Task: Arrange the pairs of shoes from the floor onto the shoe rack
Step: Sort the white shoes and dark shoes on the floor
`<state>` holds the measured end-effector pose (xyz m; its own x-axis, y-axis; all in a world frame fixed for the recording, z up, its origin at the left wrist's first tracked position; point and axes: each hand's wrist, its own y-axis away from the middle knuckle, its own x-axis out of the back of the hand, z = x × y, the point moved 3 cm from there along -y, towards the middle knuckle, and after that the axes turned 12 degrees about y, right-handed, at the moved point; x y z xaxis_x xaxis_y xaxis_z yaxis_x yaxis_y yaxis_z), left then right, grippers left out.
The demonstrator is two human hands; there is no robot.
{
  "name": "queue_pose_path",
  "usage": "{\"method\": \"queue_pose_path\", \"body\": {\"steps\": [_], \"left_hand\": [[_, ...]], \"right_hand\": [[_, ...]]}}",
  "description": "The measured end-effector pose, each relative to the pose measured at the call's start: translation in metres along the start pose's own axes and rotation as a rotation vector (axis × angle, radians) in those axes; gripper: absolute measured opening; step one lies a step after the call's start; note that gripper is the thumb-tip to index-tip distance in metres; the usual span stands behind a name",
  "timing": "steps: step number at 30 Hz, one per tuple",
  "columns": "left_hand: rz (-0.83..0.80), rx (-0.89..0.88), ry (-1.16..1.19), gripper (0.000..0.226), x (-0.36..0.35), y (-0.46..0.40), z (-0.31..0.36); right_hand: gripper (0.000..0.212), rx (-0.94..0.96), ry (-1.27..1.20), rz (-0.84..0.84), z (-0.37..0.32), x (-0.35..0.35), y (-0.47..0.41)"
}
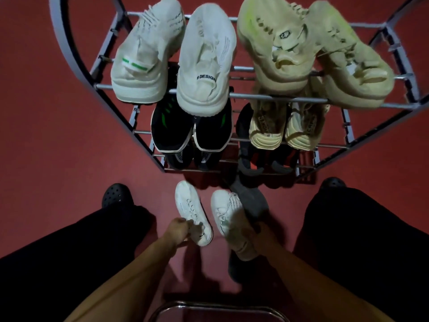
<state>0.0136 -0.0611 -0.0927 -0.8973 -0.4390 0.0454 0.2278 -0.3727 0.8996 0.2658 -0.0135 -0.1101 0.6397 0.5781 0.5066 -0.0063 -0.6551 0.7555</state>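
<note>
Dim room, dark red floor [58,147], smooth, glossy. Grey tube shoe rack [255,96] ahead, tiers mostly filled: white pair and yellow pair on top, dark pairs below. White sneakers on floor between person's legs. Left hand [177,228] pinches heel of left sneaker [190,210]; right hand [251,231] grips collar of right sneaker [228,219]. Likely light, soft knit upper, stiffer sole; heel collar best hold. Rack rungs open: shoe could slip through.

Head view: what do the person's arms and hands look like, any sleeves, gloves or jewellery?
Both forearms are bare, with no sleeves in view. The left hand and right hand wear no gloves; no rings or watch can be made out, though the picture is dim and blurred there.
</note>
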Motion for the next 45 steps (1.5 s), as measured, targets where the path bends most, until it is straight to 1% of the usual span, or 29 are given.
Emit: {"method": "queue_pose_path", "body": {"steps": [4,6,8,9,11,14,17,18,20,23,25,26,27,28,29,33,34,36,37,39,41,45], "left_hand": [[0.090,0.014,0.029,0.016,0.015,-0.023,-0.011],[0.113,0.020,0.057,0.028,0.017,-0.038,-0.015],[0.125,0.068,0.060,0.033,0.018,-0.050,-0.020],[0.124,0.080,0.067,0.034,0.016,-0.050,-0.019],[0.113,0.043,0.017,0.033,0.012,-0.052,-0.016],[0.063,0.014,0.019,0.031,0.010,-0.061,-0.014],[0.066,0.040,0.060,0.017,0.013,-0.072,-0.019],[0.067,0.029,0.084,0.016,0.013,-0.076,-0.022],[0.055,0.031,0.116,0.022,0.007,-0.078,-0.027],[0.007,0.052,0.166,0.024,-0.003,-0.073,-0.031],[-0.011,0.091,0.202,0.038,-0.007,-0.079,-0.037],[-0.021,0.116,0.205,0.041,-0.009,-0.081,-0.039],[-0.028,0.143,0.213,0.038,-0.012,-0.080,-0.038],[-0.026,0.162,0.240,0.030,-0.013,-0.082,-0.040],[-0.023,0.160,0.260,0.024,-0.016,-0.083,-0.040],[-0.036,0.122,0.273,0.018,-0.012,-0.082,-0.042],[-0.050,0.125,0.271,0.018,-0.009,-0.082,-0.043],[-0.065,0.134,0.272,0.019,-0.002,-0.077,-0.043],[-0.069,0.138,0.281,0.021,0.002,-0.075,-0.043],[-0.097,0.143,0.314,0.021,0.007,-0.074,-0.042],[-0.124,0.149,0.327,0.021,0.011,-0.072,-0.040],[-0.164,0.157,0.310,0.031,0.015,-0.062,-0.035]], "right_hand": [[0.052,0.025,0.029,0.034,-0.017,-0.013,-0.026],[0.046,0.027,0.054,0.031,-0.032,-0.019,-0.041],[0.039,0.029,0.112,0.025,-0.045,-0.026,-0.058],[0.037,0.034,0.133,0.008,-0.050,-0.029,-0.064],[0.034,0.042,0.141,-0.043,-0.055,-0.035,-0.076],[0.036,0.051,0.182,-0.131,-0.052,-0.043,-0.082],[0.036,0.047,0.184,-0.197,-0.044,-0.049,-0.079],[0.035,0.032,0.168,-0.213,-0.043,-0.050,-0.078],[0.039,-0.027,0.148,-0.241,-0.042,-0.051,-0.077],[0.052,-0.111,0.130,-0.271,-0.037,-0.057,-0.081],[0.061,-0.149,0.115,-0.277,-0.036,-0.062,-0.085],[0.067,-0.162,0.109,-0.260,-0.036,-0.063,-0.088],[0.072,-0.184,0.106,-0.249,-0.035,-0.064,-0.090],[0.074,-0.194,0.105,-0.240,-0.032,-0.066,-0.094],[0.074,-0.212,0.097,-0.246,-0.030,-0.066,-0.096],[0.070,-0.256,0.062,-0.300,-0.018,-0.073,-0.100],[0.062,-0.247,0.038,-0.307,-0.016,-0.074,-0.099],[0.036,-0.214,-0.015,-0.291,-0.010,-0.078,-0.096],[0.036,-0.214,-0.052,-0.282,-0.011,-0.077,-0.090],[0.049,-0.246,-0.205,-0.293,-0.011,-0.079,-0.081],[0.041,-0.299,-0.348,-0.330,-0.014,-0.081,-0.071],[0.042,-0.264,-0.488,-0.322,-0.012,-0.079,-0.058]]}}
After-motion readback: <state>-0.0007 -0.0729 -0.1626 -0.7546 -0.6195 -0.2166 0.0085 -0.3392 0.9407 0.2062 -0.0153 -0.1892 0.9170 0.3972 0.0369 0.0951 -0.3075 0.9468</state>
